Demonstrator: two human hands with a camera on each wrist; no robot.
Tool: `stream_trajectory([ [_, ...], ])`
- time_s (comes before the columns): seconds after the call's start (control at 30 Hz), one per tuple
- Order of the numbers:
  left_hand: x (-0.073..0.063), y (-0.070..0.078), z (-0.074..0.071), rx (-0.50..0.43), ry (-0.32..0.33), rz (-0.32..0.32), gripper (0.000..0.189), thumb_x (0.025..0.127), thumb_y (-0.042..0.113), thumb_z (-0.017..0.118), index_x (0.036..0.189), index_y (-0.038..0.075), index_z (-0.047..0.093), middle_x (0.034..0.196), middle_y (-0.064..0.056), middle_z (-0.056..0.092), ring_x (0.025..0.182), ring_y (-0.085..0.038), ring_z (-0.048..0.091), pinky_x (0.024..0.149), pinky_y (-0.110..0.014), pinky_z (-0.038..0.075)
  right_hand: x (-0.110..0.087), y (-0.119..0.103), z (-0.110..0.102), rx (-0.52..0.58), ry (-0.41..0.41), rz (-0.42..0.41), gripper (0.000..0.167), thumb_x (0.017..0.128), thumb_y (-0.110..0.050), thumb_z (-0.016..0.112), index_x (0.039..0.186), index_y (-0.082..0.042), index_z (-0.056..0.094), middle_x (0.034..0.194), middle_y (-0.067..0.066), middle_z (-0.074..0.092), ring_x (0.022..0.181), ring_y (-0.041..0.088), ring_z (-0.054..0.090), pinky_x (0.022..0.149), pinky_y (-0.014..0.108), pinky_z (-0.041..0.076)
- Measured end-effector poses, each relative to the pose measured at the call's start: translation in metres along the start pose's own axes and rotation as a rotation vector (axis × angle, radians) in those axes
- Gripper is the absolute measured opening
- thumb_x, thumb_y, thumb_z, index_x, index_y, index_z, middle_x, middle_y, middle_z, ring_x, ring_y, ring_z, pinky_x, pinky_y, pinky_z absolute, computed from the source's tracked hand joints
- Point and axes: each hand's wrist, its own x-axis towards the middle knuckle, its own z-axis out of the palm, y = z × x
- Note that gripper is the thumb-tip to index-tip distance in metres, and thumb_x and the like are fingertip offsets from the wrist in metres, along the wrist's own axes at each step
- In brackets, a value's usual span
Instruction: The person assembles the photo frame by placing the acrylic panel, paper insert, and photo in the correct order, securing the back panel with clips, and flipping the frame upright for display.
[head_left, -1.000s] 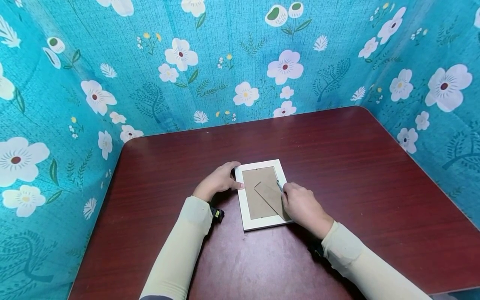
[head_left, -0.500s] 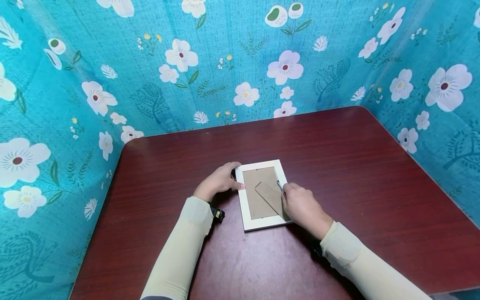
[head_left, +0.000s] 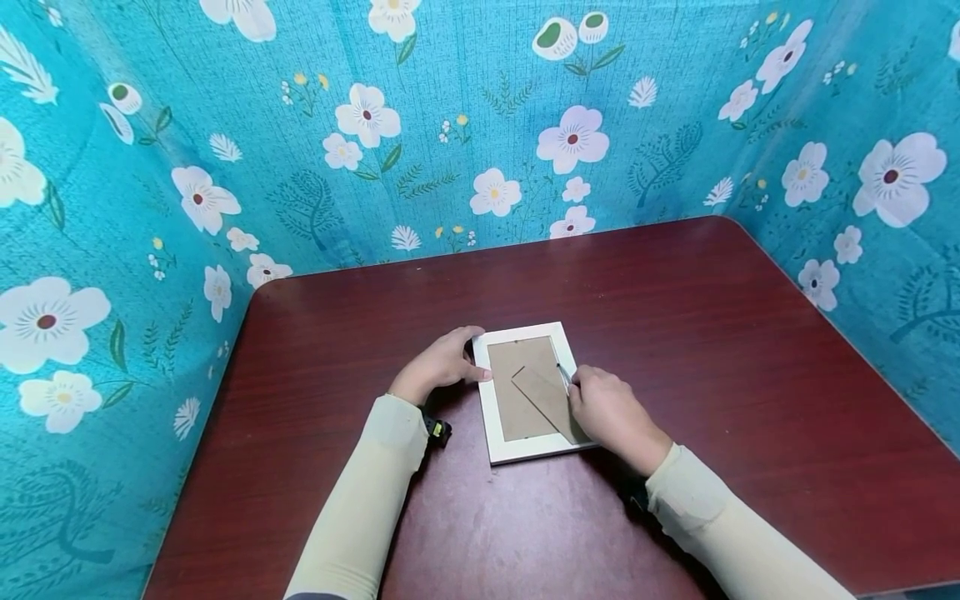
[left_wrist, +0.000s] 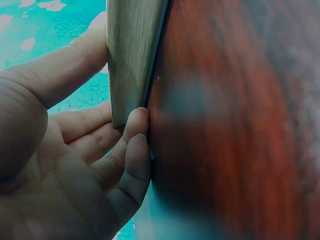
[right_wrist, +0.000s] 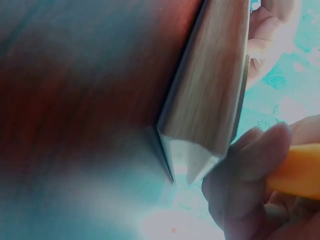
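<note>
A white picture frame (head_left: 487, 417) lies back side up on the table, its brown backing board (head_left: 517, 408) and easel-leg flap (head_left: 551, 396) showing. My left hand (head_left: 438, 367) grips its left edge, thumb on top and fingers against the side; the left wrist view has the frame's wooden side (left_wrist: 132, 60) between thumb and fingers. At the right edge, my right hand (head_left: 617, 417) holds a slim metal-tipped tool (head_left: 564, 375) with an orange handle (right_wrist: 297, 172). The tip lies at the backing's right border. Its exact kind is hard to tell, as the fingers hide most of it.
The dark red wooden table (head_left: 360, 333) extends around the frame on all sides. Behind it and at both sides hangs a turquoise flowered curtain (head_left: 442, 150). A dark wrist camera (head_left: 438, 431) sits on the left wrist.
The right hand and the tool have shifted slightly to the right, baring a little more of the metal tip. The left hand keeps its hold, and the whole view has drifted slightly.
</note>
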Motion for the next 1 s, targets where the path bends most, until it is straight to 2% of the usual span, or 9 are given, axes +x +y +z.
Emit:
stream_trajectory([
  [0.33,-0.002,-0.002,-0.006,-0.006,0.014,-0.005,0.079,0.08,0.02,0.082,0.147,0.011,0.041,0.111,-0.007,0.054,0.076,-0.018,0.059,0.072,-0.032,0.049,0.005,0.001,-0.001,0.082,-0.014,-0.002,0.015,0.093,-0.013,0.058,0.099,-0.001,0.066,0.096,0.015,0.066,0.087,0.034,0.064,0.075,0.052,0.049],
  [0.53,-0.003,-0.002,-0.002,0.009,-0.004,-0.012,0.079,0.081,0.02,0.082,0.147,0.012,0.04,0.109,-0.005,0.053,0.075,-0.017,0.059,0.074,-0.032,0.048,0.004,0.009,-0.003,0.116,-0.059,0.025,0.02,0.095,-0.018,0.057,0.104,-0.003,0.065,0.102,0.014,0.066,0.091,0.033,0.063,0.077,0.051,0.048],
  [0.7,0.0,0.001,-0.001,0.008,-0.008,0.008,0.08,0.081,0.021,0.082,0.148,0.013,0.04,0.113,-0.006,0.053,0.073,-0.017,0.059,0.076,-0.032,0.048,0.004,0.015,-0.007,0.149,-0.051,0.027,0.019,0.095,-0.017,0.057,0.105,-0.003,0.064,0.105,0.014,0.064,0.093,0.033,0.061,0.079,0.051,0.046],
  [1.0,0.0,-0.002,-0.003,0.008,-0.015,0.014,0.081,0.08,0.021,0.082,0.148,0.012,0.039,0.114,-0.006,0.053,0.071,-0.016,0.06,0.082,-0.032,0.045,0.012,0.02,-0.006,0.19,-0.045,0.018,0.02,0.096,-0.019,0.055,0.107,-0.005,0.064,0.1,0.009,0.065,0.086,0.027,0.059,0.076,0.047,0.045],
])
